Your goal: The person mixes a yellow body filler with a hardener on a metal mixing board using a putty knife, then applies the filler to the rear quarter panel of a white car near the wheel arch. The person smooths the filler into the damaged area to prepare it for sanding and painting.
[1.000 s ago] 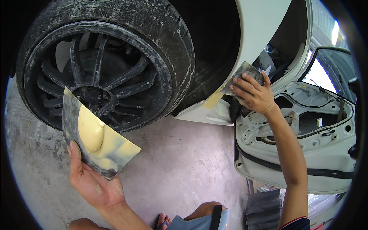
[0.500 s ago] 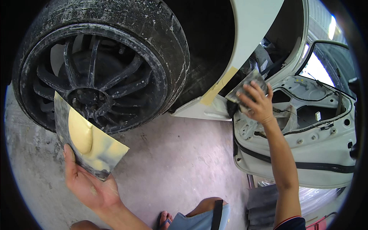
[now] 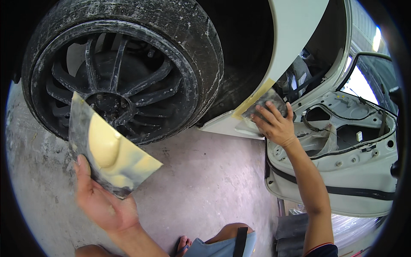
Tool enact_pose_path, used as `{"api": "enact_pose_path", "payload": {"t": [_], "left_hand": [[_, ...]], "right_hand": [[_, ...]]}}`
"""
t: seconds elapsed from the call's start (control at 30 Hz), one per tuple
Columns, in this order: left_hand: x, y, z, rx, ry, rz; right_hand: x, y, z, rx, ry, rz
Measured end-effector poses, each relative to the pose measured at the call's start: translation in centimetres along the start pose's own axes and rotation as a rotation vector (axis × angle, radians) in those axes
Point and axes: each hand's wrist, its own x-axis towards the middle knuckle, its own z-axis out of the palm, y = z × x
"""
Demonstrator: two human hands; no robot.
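My left hand (image 3: 107, 207) grips a thin grey mixing board (image 3: 81, 124) by its lower edge, tilted in front of the wheel. A thick mound of pale yellow filler paste (image 3: 104, 147) lies on it, with thinner smears beside. In my right hand (image 3: 276, 126) is a flat, dark grey-smudged spreader (image 3: 262, 105), fingers spread across its back. The spreader lies against the white car body panel (image 3: 220, 124) at the lower end of the wheel arch, over part of a yellowish strip (image 3: 259, 92). Its working edge is partly hidden.
A large wheel (image 3: 124, 77) with a dusty black tyre fills the upper left. At right hangs an open, stripped white car door (image 3: 334, 171) with loose wiring. Dark grey sheets (image 3: 291, 233) and clear plastic wrap lie below it, on the concrete floor (image 3: 197, 171).
My right hand has moved the spreader left and slightly down onto the panel and strip. The board has shifted a little right in view, along with the whole scene.
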Motion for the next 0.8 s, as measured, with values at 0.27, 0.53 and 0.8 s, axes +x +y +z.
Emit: {"api": "enact_pose_path", "payload": {"t": [0.27,0.53,0.8], "left_hand": [[-3.5,-11.6,-0.1,0.388,0.084,-0.288],[-7.2,-15.3,-1.3,0.258,-0.086,-0.41],[-8.0,-15.6,0.4,0.704,-0.441,0.118]], "right_hand": [[0.1,-15.2,-12.8,1.902,0.48,0.933],[-5.4,-13.7,-11.5,1.291,-0.225,0.657],[-4.9,-13.9,-15.1,1.038,-0.052,0.676]]}}
